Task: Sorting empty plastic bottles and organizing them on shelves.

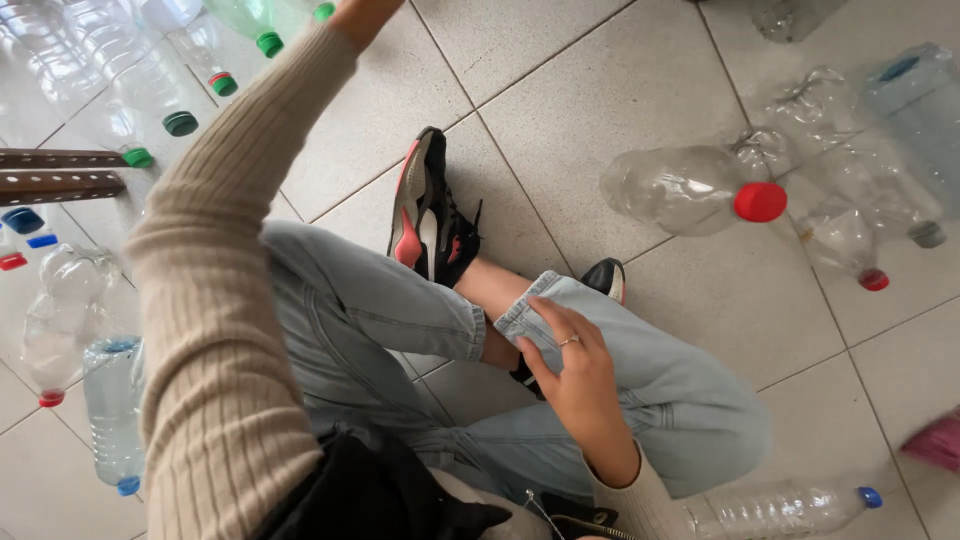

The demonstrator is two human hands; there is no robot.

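Note:
I sit cross-legged on a tiled floor in light blue jeans (380, 330) and black-and-pink sneakers (428, 210). My right hand (570, 365), with a ring on one finger, rests on the rolled cuff of my right jeans leg, fingers spread, holding nothing. My left arm in a beige ribbed sleeve (215, 300) reaches up and away to the top edge. Only the wrist of my left hand (362, 12) shows there, near several green-capped clear bottles (265, 35). Its fingers are out of frame.
Empty clear plastic bottles lie all around: a red-capped one (690, 190) at right, crushed ones (850, 210) beyond it, a blue-capped one (790, 510) at bottom right, more (110, 420) at left. Two brown perforated bars (60, 172) lie at the left edge. A pink object (935, 440) shows at far right.

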